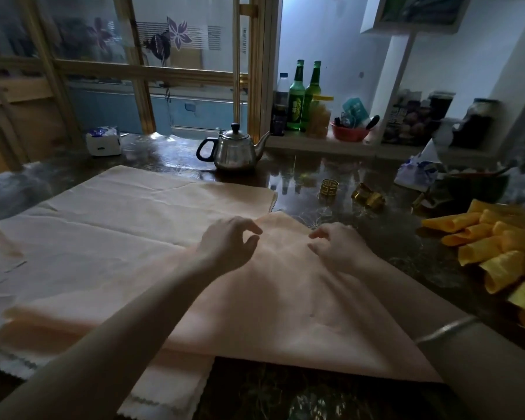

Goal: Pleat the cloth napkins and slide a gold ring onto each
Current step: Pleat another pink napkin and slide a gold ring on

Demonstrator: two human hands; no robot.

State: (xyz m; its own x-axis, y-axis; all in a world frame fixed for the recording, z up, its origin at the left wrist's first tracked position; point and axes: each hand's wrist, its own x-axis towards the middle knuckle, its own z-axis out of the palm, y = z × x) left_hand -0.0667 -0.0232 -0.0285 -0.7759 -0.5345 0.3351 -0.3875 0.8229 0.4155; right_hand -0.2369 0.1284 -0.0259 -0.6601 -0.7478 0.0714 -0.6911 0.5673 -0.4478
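**Onset of pleating: both hands at the far corner of the top napkin**

A peach top napkin (285,298) lies flat and turned corner-on over a stack of paler cloths (119,222) on the dark table (385,237); its far corner points away from the person, toward the teapot (234,150). The left hand (228,242) and right hand (337,247) sit side by side just short of that corner; each has loosely curled fingers with the thumb parted from the forefinger; neither visibly grips fabric, and whether the fingertips touch the cloth cannot be told. No fold shows in this napkin, so the step in hand is judged to be the first pleat. Gold rings (329,187) stand on the table beyond the right hand, apart from the napkin. Yellow napkins (497,247), already gathered into narrow rolls, lie heaped at the right; whether they carry rings cannot be told. The next move calls for pinching the corner with both hands and folding it back evenly; the cloth may slip on the stack beneath.
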